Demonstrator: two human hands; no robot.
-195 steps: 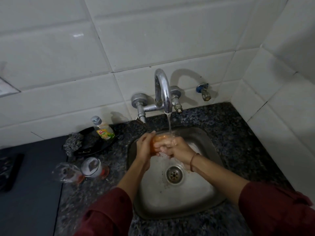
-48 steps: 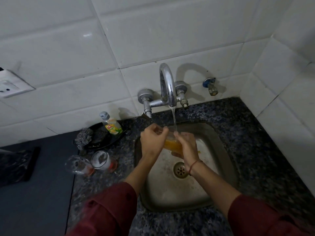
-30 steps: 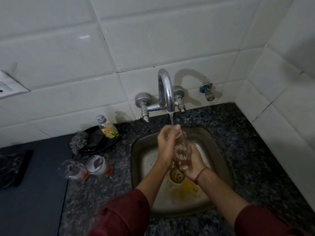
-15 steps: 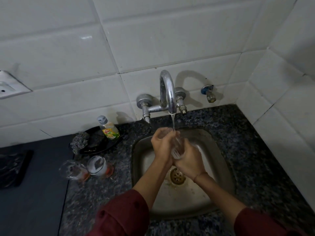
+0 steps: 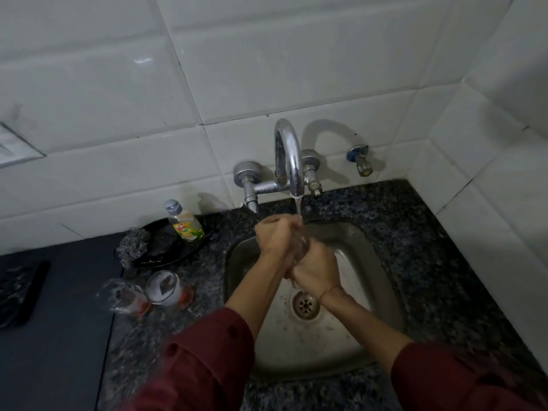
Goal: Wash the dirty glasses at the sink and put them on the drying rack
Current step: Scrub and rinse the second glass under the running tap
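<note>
Glass (image 5: 300, 247), its orange liquid now gone, shows clear under the tap (image 5: 289, 157), left hand (image 5: 275, 238) and right hand (image 5: 315, 269) both gripping it; rinse nearly done

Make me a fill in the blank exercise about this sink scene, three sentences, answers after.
1. The left hand and the right hand hold a glass under the tap, over the steel ____.
2. ____ dirty glasses wait on the counter.
3. The soap bottle stands on a ____ tray.
Missing words: sink; two; black.
</note>
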